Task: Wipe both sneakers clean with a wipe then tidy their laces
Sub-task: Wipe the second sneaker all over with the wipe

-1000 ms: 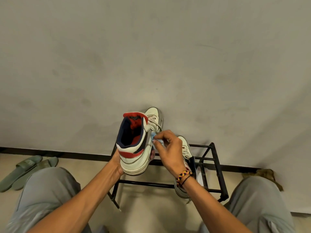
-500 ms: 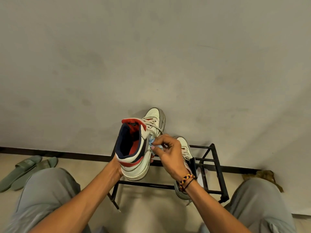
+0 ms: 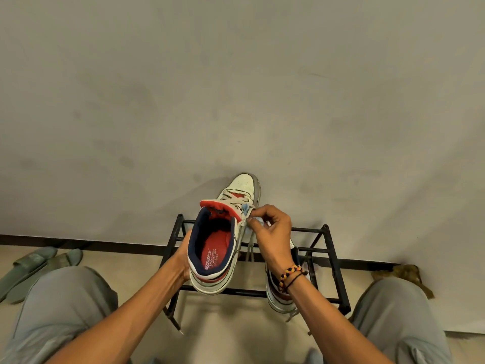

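My left hand [image 3: 184,254] grips the heel side of a white, red and navy sneaker [image 3: 223,237], held up in front of me with its toe pointing away and its red insole showing. A small pale blue wipe [image 3: 248,210] is pinched in the fingers of my right hand [image 3: 271,232] and pressed to the sneaker's right side by the laces. Loose lace ends [image 3: 250,246] hang below that hand. The second sneaker [image 3: 279,292] rests on the black rack, mostly hidden behind my right wrist.
A black metal shoe rack [image 3: 332,261] stands against the grey wall between my knees. A pair of green slides [image 3: 34,266] lies on the floor at the left. A brownish object [image 3: 405,271] sits by the wall at the right.
The held sneaker has tilted toward me, showing the insole. My right hand with the wipe has moved forward along the sneaker's lace side.
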